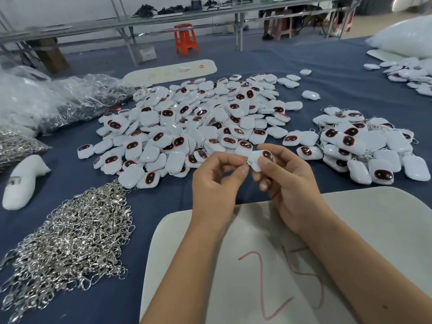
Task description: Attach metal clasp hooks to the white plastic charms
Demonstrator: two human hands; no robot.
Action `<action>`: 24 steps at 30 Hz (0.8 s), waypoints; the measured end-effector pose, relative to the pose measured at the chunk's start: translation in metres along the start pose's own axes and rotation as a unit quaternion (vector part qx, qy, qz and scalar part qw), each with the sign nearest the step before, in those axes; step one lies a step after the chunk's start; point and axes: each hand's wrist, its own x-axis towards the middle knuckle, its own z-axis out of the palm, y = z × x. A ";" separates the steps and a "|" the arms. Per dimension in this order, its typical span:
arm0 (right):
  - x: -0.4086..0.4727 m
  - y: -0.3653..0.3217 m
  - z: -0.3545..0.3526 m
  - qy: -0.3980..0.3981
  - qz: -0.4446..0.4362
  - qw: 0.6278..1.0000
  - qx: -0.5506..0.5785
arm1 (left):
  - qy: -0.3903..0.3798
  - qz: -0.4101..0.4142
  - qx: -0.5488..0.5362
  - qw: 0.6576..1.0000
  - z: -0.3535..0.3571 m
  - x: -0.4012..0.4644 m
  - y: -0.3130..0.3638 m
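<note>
Charm (260,160) pinched in R hand (288,181); L hand (216,181) pinches clasp hook (247,162) at its edge.

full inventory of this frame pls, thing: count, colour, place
held charm: one, white with dark face, in right hand
hook: one, metal, pinched in left hand at the held charm's edge
charm pile: many, white, centre of table
hooked charms: many, white with metal hooks, right of the charm pile
far charms: many, white, far right
hook pile: many, silver, near left
bags: clear plastic, far left
table: one, blue cloth
board: one, off-white with red marks, under the forearms
stool: one, orange, background
left hand: holds hook
right hand: holds charm
</note>
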 end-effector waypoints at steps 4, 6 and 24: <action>0.002 0.000 -0.002 -0.003 0.006 1.000 0.016 | -0.013 -0.033 -0.047 0.998 0.001 0.000 -0.002; 0.002 0.001 -0.001 0.004 0.010 1.000 0.014 | -0.020 -0.064 -0.054 0.996 0.002 -0.001 -0.002; 0.003 0.006 0.001 0.062 0.008 0.996 -0.062 | 0.003 -0.102 -0.004 0.995 0.003 0.002 -0.008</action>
